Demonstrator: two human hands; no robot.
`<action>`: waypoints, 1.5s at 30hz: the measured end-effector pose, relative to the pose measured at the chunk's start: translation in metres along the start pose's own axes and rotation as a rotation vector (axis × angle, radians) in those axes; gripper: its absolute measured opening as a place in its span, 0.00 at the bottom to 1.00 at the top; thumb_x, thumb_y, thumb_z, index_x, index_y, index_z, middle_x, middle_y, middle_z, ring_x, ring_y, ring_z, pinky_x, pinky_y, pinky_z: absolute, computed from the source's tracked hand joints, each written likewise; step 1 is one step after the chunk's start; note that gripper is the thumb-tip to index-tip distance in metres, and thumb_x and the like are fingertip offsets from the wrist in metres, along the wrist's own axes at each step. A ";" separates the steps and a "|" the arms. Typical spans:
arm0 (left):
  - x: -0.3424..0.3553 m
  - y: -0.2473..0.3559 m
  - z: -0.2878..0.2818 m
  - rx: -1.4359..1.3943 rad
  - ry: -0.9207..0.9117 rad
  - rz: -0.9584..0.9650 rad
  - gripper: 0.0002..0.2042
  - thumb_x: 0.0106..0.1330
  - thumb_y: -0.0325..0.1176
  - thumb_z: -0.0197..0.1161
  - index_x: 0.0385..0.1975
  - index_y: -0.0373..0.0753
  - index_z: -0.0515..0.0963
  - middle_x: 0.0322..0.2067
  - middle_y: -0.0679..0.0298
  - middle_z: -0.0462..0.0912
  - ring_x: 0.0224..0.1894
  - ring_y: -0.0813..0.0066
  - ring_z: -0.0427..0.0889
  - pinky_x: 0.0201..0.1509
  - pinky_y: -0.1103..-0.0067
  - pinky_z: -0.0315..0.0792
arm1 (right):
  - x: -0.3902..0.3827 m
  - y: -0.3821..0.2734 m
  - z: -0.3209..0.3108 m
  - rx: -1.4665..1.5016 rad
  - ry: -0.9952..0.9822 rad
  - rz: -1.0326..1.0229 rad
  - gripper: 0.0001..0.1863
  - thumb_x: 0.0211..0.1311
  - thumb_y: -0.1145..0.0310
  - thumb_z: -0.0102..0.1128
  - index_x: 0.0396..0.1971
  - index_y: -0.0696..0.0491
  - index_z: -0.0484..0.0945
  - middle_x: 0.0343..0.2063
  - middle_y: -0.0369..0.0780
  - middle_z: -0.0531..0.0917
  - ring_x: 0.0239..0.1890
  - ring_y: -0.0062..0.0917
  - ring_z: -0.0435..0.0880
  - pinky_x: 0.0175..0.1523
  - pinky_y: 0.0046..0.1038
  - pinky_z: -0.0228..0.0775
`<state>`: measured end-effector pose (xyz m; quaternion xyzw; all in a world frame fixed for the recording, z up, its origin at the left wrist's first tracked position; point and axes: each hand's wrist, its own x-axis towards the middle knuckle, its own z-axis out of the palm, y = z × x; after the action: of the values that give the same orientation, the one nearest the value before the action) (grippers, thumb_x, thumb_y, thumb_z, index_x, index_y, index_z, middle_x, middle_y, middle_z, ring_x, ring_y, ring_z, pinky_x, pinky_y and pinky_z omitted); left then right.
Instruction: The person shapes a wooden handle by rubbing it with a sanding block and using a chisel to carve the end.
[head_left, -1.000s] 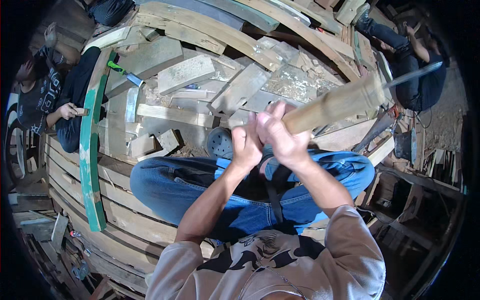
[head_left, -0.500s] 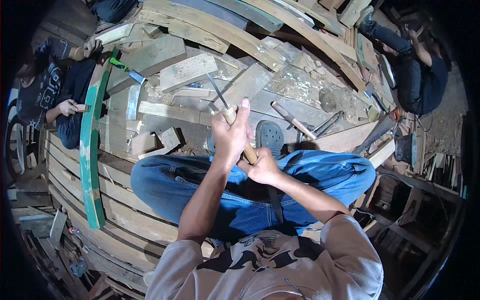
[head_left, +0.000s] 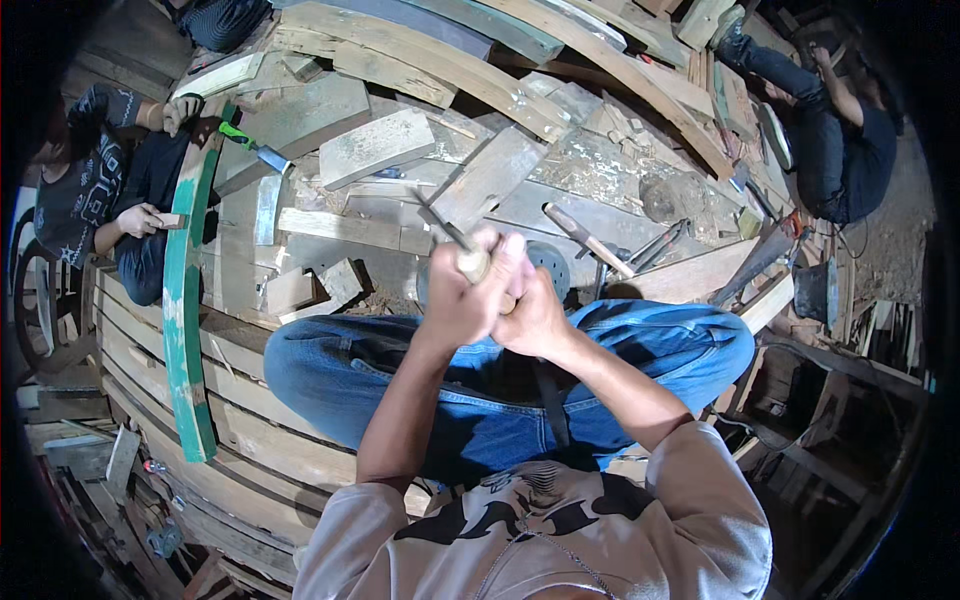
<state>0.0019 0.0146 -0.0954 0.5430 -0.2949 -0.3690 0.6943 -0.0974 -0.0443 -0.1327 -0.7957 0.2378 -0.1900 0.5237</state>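
Observation:
My left hand [head_left: 462,300] is closed round the upper part of a long wooden-handled blade [head_left: 474,263], its thumb along the handle. The narrow metal part points up and away to the left and looks smeared by motion. My right hand [head_left: 530,315] is wrapped round the lower part of the same handle, pressed up against my left hand. Most of the handle is hidden by my fingers. Both hands are above my lap, between my knees in blue jeans [head_left: 330,375]. Whether the blade is a knife or another edged tool, I cannot tell.
Wood offcuts [head_left: 375,148] and shavings lie ahead. A hammer-like tool [head_left: 590,240] and a handsaw [head_left: 755,262] are to the right. At left, a co-worker [head_left: 100,185] holds a small block against a green-painted beam [head_left: 182,320], near a green-handled chisel [head_left: 255,147]. Another person [head_left: 840,150] sits far right.
The blade has tipped away from me and now looks foreshortened. My right hand has risen closer to my left. The co-worker's block has shifted slightly.

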 end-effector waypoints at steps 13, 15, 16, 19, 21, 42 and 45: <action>-0.004 -0.001 -0.008 -0.185 -0.174 -0.050 0.16 0.63 0.26 0.56 0.14 0.40 0.60 0.12 0.71 0.63 0.15 0.86 0.62 0.18 0.83 0.55 | 0.003 -0.010 0.003 0.094 0.009 -0.050 0.07 0.39 0.78 0.60 0.15 0.58 0.70 0.15 0.38 0.75 0.19 0.18 0.75 0.25 0.24 0.67; -0.002 0.010 -0.007 -0.551 -0.110 -0.084 0.16 0.62 0.25 0.56 0.15 0.42 0.58 0.11 0.71 0.61 0.13 0.86 0.60 0.16 0.84 0.52 | -0.007 -0.006 0.004 0.207 -0.048 0.011 0.08 0.41 0.77 0.60 0.11 0.57 0.71 0.08 0.34 0.72 0.15 0.13 0.72 0.22 0.22 0.65; -0.004 0.009 -0.015 -0.518 -0.099 -0.086 0.16 0.62 0.26 0.56 0.15 0.42 0.57 0.11 0.71 0.58 0.11 0.85 0.57 0.15 0.84 0.50 | -0.012 -0.003 0.005 0.153 -0.076 0.073 0.07 0.41 0.76 0.61 0.12 0.57 0.73 0.09 0.34 0.73 0.16 0.13 0.73 0.22 0.22 0.65; -0.008 0.013 -0.024 -0.696 -0.083 -0.071 0.17 0.61 0.28 0.58 0.15 0.43 0.57 0.11 0.71 0.58 0.10 0.85 0.55 0.13 0.83 0.48 | -0.022 0.004 0.010 0.164 -0.102 0.148 0.07 0.41 0.74 0.64 0.13 0.57 0.74 0.11 0.37 0.76 0.16 0.16 0.75 0.23 0.23 0.67; -0.008 0.006 -0.026 -0.626 -0.063 -0.144 0.17 0.61 0.28 0.57 0.15 0.43 0.57 0.11 0.72 0.58 0.10 0.85 0.55 0.13 0.83 0.49 | -0.014 -0.005 0.005 0.019 -0.098 0.054 0.07 0.40 0.73 0.65 0.14 0.57 0.75 0.12 0.38 0.77 0.15 0.22 0.76 0.24 0.24 0.68; -0.014 0.002 -0.025 -0.662 -0.175 -0.129 0.17 0.59 0.30 0.60 0.11 0.41 0.61 0.09 0.70 0.61 0.11 0.85 0.58 0.14 0.83 0.49 | -0.022 -0.016 0.008 0.101 -0.144 0.141 0.06 0.41 0.74 0.64 0.15 0.58 0.75 0.13 0.41 0.77 0.18 0.17 0.77 0.28 0.25 0.71; -0.014 0.013 -0.017 -0.361 -0.284 -0.077 0.15 0.58 0.30 0.60 0.13 0.38 0.65 0.10 0.70 0.62 0.12 0.84 0.61 0.14 0.82 0.50 | -0.011 -0.020 0.002 -0.013 -0.145 -0.002 0.08 0.39 0.75 0.64 0.23 0.59 0.77 0.17 0.44 0.80 0.22 0.26 0.83 0.31 0.26 0.73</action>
<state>0.0105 0.0366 -0.0870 0.3638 -0.2977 -0.5146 0.7171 -0.1018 -0.0298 -0.1154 -0.8111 0.1997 -0.1311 0.5339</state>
